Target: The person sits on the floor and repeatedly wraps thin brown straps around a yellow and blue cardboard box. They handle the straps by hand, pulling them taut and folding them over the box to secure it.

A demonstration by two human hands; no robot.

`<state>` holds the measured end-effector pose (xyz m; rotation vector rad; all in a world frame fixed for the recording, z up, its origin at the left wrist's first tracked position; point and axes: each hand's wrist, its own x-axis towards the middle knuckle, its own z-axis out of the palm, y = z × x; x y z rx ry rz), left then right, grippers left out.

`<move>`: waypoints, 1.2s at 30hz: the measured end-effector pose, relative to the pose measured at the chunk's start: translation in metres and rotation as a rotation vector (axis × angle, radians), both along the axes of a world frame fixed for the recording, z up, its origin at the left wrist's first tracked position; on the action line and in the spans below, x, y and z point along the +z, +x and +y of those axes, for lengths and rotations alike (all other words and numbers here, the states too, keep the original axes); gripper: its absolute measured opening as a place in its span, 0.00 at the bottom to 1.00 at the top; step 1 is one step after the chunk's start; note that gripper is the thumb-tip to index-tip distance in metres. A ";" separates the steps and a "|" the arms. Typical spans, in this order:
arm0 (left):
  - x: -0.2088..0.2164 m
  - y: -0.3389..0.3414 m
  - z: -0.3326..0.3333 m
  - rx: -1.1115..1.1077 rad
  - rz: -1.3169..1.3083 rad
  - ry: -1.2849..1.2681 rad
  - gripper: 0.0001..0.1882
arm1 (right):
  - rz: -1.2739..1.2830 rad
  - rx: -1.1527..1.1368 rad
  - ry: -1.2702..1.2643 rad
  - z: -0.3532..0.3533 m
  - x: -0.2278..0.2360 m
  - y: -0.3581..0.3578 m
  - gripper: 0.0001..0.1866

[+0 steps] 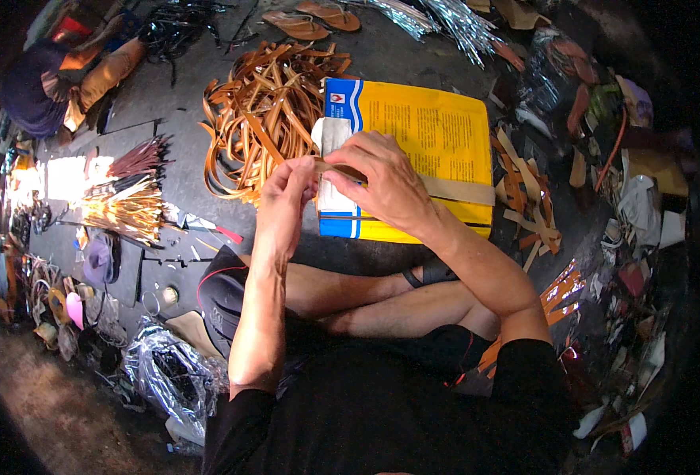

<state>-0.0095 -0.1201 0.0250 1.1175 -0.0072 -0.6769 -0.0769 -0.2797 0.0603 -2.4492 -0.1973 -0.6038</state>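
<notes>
Head view: what is being worked on there?

A tan strip (461,190). It lies over a yellow-and-blue package (421,127), reaching the package's right edge; the right hand hides part of it.

And the hands?

Left hand (285,194): thumb and forefinger pinch a strip by the package's left edge. Right hand (382,178): thumb and fingers appear closed on it just alongside, above the package. Probably the same strip, though I can't see it unbroken.

How far along would you say?

Midway through this strip, I'd judge, as neither hand has let it go. Plenty seems left: a loose heap of brown strips (259,119) lies on the floor (184,119), by the package's far left corner.

Anything finished?

Hard to tell. Shorter strips (532,190) lie off the package's right edge, perhaps worked pieces, perhaps scraps. Farther out, well left of the package, fringed bundles (128,194) rest on the floor.
</notes>
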 end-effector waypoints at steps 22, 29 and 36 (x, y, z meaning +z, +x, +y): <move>-0.039 0.011 0.006 0.013 0.122 -0.070 0.06 | 0.010 0.074 0.066 -0.006 -0.006 0.001 0.08; -0.057 0.020 0.013 0.066 0.147 -0.011 0.06 | -0.011 0.076 0.057 -0.008 -0.010 0.002 0.08; -0.073 0.027 0.023 0.076 0.155 0.022 0.06 | -0.012 0.076 0.048 -0.008 -0.009 0.001 0.07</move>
